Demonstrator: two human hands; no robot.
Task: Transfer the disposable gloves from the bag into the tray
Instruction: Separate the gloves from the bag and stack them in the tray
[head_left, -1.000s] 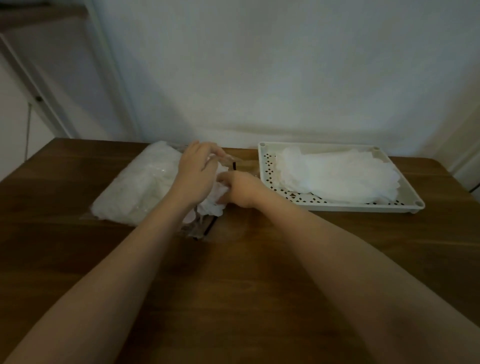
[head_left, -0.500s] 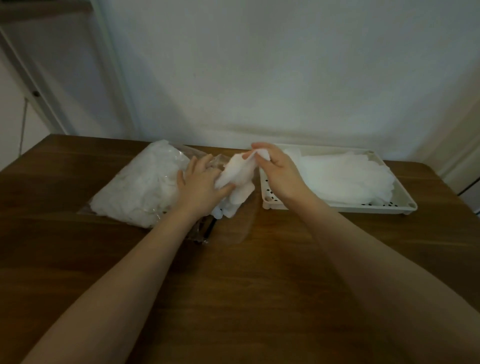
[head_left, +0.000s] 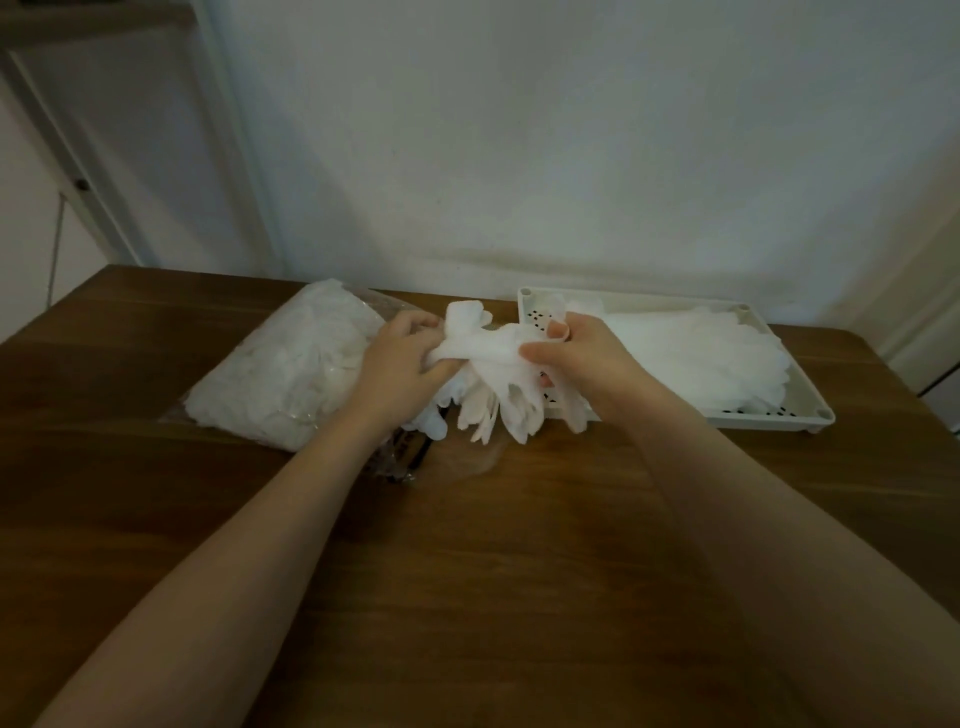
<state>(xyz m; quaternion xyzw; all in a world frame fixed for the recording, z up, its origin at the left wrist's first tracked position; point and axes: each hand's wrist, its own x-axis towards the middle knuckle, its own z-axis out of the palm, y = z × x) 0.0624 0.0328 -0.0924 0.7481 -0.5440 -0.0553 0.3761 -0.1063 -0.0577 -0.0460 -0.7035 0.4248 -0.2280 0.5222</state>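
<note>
Step in hand: carry. Left hand and right hand each in closed grip on a glove bundle, between bag and tray. Next: move right, release over tray.

White gloves, seemingly cream tray.

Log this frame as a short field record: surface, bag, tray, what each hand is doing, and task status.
surface: wooden table
bag: clear bag of white gloves, lying left of the tray
tray: white perforated tray, a glove pile already in it
left hand: left hand grips one end of a held glove bunch
right hand: right hand grips the other end
status: bunch out of the bag, not yet in the tray
</note>
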